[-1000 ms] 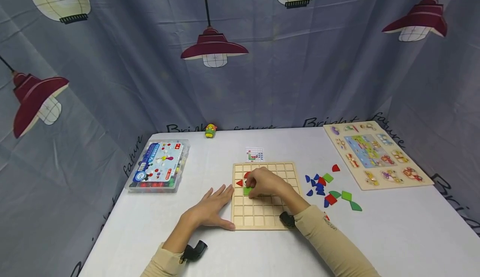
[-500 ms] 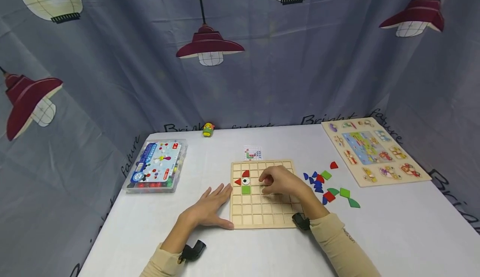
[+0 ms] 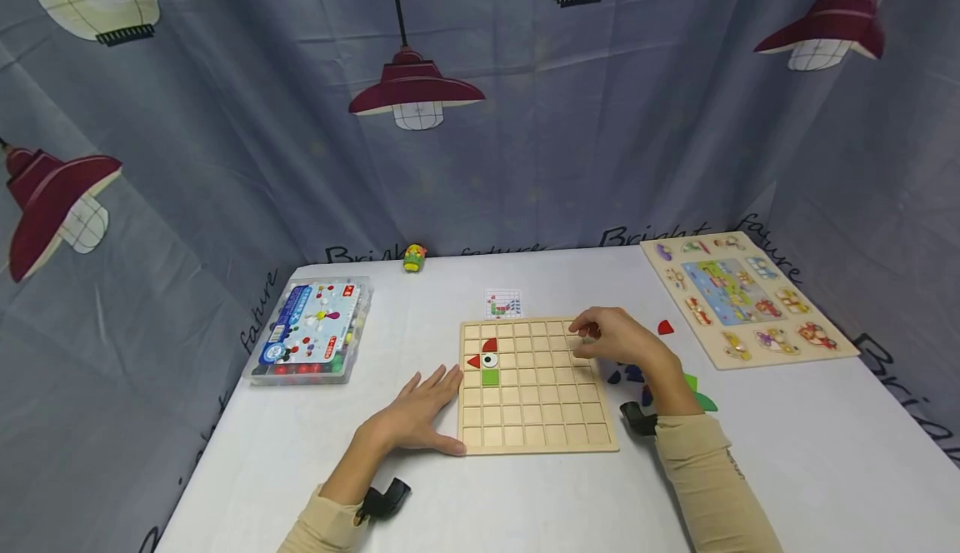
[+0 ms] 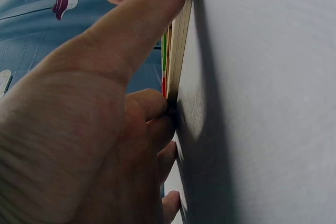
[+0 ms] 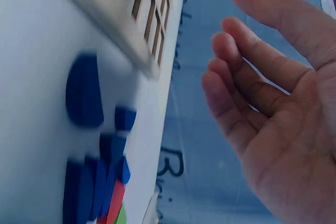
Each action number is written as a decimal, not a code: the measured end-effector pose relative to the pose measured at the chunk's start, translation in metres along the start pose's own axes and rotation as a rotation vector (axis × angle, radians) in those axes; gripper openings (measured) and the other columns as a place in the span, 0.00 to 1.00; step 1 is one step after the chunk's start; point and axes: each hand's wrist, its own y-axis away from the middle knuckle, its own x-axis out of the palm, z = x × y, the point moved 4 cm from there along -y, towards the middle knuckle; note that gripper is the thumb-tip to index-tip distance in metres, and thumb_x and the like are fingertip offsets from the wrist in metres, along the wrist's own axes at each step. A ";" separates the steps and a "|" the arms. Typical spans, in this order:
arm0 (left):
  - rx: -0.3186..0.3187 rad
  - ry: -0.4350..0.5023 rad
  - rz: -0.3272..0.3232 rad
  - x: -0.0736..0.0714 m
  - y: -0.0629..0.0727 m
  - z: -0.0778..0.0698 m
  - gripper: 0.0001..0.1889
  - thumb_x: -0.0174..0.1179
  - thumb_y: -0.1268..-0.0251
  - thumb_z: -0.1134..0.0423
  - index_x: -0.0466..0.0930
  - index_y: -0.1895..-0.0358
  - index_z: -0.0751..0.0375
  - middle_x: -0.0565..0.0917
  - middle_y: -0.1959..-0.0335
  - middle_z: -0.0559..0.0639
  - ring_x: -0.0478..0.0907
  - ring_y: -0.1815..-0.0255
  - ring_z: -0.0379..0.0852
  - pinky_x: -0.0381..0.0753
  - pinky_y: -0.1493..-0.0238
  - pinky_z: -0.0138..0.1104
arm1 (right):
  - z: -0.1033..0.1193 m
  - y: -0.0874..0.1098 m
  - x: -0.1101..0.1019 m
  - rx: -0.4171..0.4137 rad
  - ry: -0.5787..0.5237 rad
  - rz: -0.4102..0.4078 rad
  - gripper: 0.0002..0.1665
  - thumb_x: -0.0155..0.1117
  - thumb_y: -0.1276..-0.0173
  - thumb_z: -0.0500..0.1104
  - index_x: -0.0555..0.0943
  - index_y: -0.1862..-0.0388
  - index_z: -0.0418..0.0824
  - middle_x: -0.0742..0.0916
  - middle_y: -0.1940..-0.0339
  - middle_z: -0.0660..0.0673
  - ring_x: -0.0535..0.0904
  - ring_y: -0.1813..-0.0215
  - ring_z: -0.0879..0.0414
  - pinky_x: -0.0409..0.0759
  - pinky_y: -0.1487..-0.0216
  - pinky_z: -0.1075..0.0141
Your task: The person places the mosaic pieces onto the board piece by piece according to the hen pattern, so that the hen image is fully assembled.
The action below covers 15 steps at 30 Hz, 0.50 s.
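A wooden grid board [image 3: 540, 413] lies mid-table. In its upper left cells sit a red quarter-round piece [image 3: 490, 345], a red triangle [image 3: 474, 361], a white tile with a black dot [image 3: 490, 360] and a green square [image 3: 491, 378]. My left hand [image 3: 414, 413] is spread flat at the board's left edge, thumb and fingers touching the side. Over the board's upper right corner hovers my right hand [image 3: 618, 341], fingers loosely bent and holding nothing; the right wrist view shows the gap between thumb and fingers. Loose blue pieces [image 5: 84, 90] lie below that hand, partly hidden by it in the head view.
Beyond the board is a small pattern card [image 3: 503, 304]. A clear case of molecule parts [image 3: 311, 328] stands at left, a small toy figure [image 3: 414, 257] at the back. On the right lie a picture puzzle board [image 3: 750, 303], a red piece [image 3: 665, 327] and green pieces [image 3: 705, 402].
My right hand has left the green square and moved right across the board to its right edge, uncovering the white dotted tile. My left hand stays at the left edge.
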 end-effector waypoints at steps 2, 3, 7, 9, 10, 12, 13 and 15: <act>0.001 0.006 0.000 0.001 0.000 0.001 0.61 0.70 0.55 0.34 0.48 0.22 0.60 0.50 0.19 0.51 0.43 0.18 0.53 0.40 0.20 0.55 | -0.006 0.002 -0.003 0.007 -0.003 0.012 0.23 0.74 0.44 0.43 0.83 0.50 0.36 0.85 0.58 0.42 0.78 0.55 0.50 0.79 0.56 0.60; 0.002 0.006 0.000 0.002 0.000 0.001 0.61 0.70 0.55 0.34 0.47 0.22 0.60 0.50 0.19 0.51 0.43 0.18 0.53 0.40 0.20 0.55 | -0.010 0.003 -0.004 0.007 -0.003 0.017 0.23 0.74 0.44 0.43 0.83 0.50 0.36 0.85 0.58 0.42 0.78 0.55 0.50 0.79 0.56 0.61; 0.009 0.007 -0.002 0.003 0.000 0.002 0.61 0.69 0.55 0.33 0.47 0.22 0.60 0.50 0.19 0.51 0.43 0.18 0.53 0.40 0.20 0.55 | -0.022 0.007 -0.012 0.025 -0.008 0.019 0.24 0.73 0.43 0.43 0.82 0.49 0.35 0.85 0.59 0.43 0.77 0.56 0.51 0.78 0.58 0.62; 0.009 0.004 -0.003 0.003 0.000 0.002 0.61 0.69 0.55 0.33 0.47 0.22 0.60 0.50 0.19 0.51 0.43 0.18 0.53 0.40 0.20 0.55 | -0.028 0.009 -0.016 0.049 -0.008 0.019 0.24 0.73 0.43 0.43 0.82 0.48 0.35 0.85 0.58 0.42 0.77 0.55 0.51 0.78 0.58 0.62; 0.008 0.001 -0.002 0.003 -0.001 0.002 0.61 0.69 0.55 0.33 0.47 0.22 0.59 0.50 0.19 0.51 0.43 0.18 0.53 0.40 0.20 0.55 | -0.031 0.010 -0.018 0.067 -0.004 0.018 0.24 0.73 0.43 0.43 0.82 0.48 0.35 0.85 0.58 0.41 0.77 0.55 0.51 0.78 0.58 0.62; 0.007 -0.003 -0.003 0.003 -0.001 0.002 0.62 0.69 0.56 0.32 0.47 0.22 0.60 0.50 0.19 0.51 0.43 0.18 0.53 0.40 0.20 0.55 | -0.038 0.011 -0.022 0.095 0.007 0.017 0.24 0.73 0.43 0.43 0.82 0.48 0.34 0.85 0.58 0.41 0.77 0.56 0.51 0.78 0.58 0.63; 0.006 -0.005 -0.003 0.002 -0.001 0.003 0.62 0.69 0.56 0.32 0.47 0.22 0.60 0.50 0.19 0.50 0.43 0.18 0.53 0.40 0.20 0.55 | -0.041 0.012 -0.024 0.102 0.010 0.019 0.25 0.73 0.43 0.43 0.82 0.48 0.33 0.85 0.58 0.41 0.76 0.57 0.51 0.78 0.58 0.63; 0.005 -0.009 -0.003 0.002 -0.001 0.003 0.62 0.69 0.56 0.32 0.47 0.22 0.60 0.50 0.19 0.50 0.43 0.18 0.53 0.40 0.20 0.55 | -0.048 0.014 -0.027 0.132 -0.002 0.023 0.25 0.73 0.43 0.42 0.82 0.48 0.33 0.85 0.59 0.41 0.76 0.58 0.52 0.77 0.59 0.64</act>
